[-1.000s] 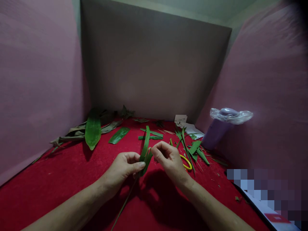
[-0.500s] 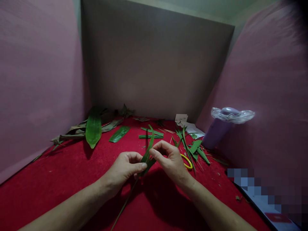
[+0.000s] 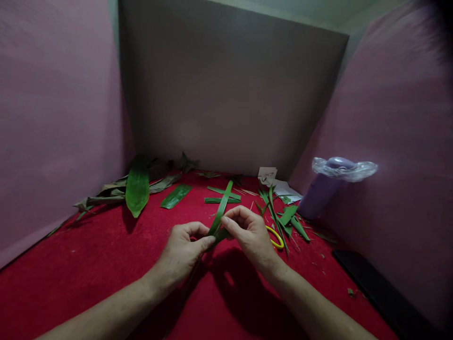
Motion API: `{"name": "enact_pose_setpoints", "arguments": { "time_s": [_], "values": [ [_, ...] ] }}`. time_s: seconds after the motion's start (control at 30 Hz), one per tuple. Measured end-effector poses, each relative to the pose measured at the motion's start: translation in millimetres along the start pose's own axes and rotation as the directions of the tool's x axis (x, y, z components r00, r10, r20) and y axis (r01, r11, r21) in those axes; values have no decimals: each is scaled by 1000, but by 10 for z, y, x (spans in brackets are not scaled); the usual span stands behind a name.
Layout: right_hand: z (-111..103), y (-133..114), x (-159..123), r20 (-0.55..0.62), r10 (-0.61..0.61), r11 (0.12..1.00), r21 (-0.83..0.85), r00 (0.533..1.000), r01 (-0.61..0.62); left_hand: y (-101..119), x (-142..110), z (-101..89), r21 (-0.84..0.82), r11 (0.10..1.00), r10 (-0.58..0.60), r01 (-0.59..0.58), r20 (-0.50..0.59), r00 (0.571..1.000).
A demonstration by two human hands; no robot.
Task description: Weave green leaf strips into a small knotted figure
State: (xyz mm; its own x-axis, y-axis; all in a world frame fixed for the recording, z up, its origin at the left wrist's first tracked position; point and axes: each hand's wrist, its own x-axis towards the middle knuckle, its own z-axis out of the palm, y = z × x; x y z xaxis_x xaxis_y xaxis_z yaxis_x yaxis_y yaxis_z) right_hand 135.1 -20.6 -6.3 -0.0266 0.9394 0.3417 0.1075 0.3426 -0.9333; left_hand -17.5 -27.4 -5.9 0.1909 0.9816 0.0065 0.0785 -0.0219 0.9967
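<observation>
Between my hands is a long green leaf strip (image 3: 222, 208), its free end pointing up and away from me. My left hand (image 3: 186, 245) pinches its lower part between thumb and forefinger. From the right, my right hand (image 3: 249, 233) closes thumb and forefinger on a folded part of the same strip, near the left thumb. The fingertips partly cover the fold. Beyond the hands, two cut leaf pieces (image 3: 215, 200) lie on the red cloth (image 3: 106, 269). Yellow scissor-like handles (image 3: 277, 237) show just behind my right hand.
A broad leaf (image 3: 137, 189) rests on dried leaves at the left, beside a cut leaf piece (image 3: 176, 196). Leaf scraps (image 3: 288, 216) and white papers (image 3: 285, 190) lie right. A purple container (image 3: 316, 196) with clear plastic stands by the right wall, near a dark flat device (image 3: 375, 288).
The strip's upper end has swung right and now shows its flat face. Both hands stay nearly in place. The device's lit screen has turned dark.
</observation>
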Motion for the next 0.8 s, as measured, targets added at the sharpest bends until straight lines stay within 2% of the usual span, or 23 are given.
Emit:
{"name": "enact_pose_setpoints", "arguments": {
  "time_s": [0.2, 0.37, 0.43, 0.6, 0.8],
  "values": [
    [13, -19, 5, -18, 8, 1000, 27, 1000, -8, -28, -4, 15, 89, 991, 104, -101, -34, 994],
    [7, -32, -11, -7, -27, 1000, 5, 1000, 27, 26, -3, 9, 15, 1000, 0, -1, 27, 1000],
    [2, -47, -8, -12, -14, 1000, -2, 1000, 14, 21, 0, 5, 0, 1000, 6, -6, 50, 999],
    [-2, -72, 12, -45, 56, 998, 29, 997, -55, -28, -2, -9, 161, 962, 224, -219, -11, 975],
    [2, -38, 31, -28, 126, 982, 147, 992, -120, -27, -11, -25, 287, 888, 376, -358, -9, 926]
  ]
}}
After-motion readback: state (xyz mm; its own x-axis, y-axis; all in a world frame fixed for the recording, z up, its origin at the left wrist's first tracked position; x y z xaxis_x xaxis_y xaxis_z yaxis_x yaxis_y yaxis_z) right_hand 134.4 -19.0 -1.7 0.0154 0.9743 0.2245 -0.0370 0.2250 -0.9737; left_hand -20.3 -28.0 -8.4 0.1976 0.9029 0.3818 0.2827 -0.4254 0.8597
